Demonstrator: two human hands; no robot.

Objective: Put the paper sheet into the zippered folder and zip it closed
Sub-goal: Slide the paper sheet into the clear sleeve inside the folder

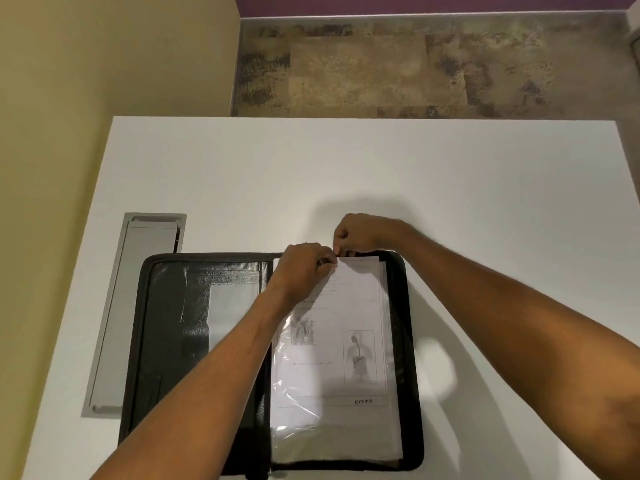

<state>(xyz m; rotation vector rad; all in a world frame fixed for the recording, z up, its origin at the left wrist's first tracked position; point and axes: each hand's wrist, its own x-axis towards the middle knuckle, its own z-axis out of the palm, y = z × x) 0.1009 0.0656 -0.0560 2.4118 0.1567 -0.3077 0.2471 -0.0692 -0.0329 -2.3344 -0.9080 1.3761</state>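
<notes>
A black zippered folder (166, 327) lies open flat on the white table (346, 174). Its right half holds clear plastic sleeves. A printed paper sheet (332, 344) with anatomy drawings lies inside the top sleeve. My left hand (304, 268) pinches the top edge of the sleeve and sheet. My right hand (360, 235) pinches the same top edge just to the right, at the folder's far rim. Both forearms reach in from the bottom of the view, the left one crossing the folder's spine.
A grey metal cable hatch (138, 306) is set into the table left of the folder, partly under its corner. Beyond the table's far edge is patterned carpet (415, 67). A yellow wall (86, 81) runs along the left.
</notes>
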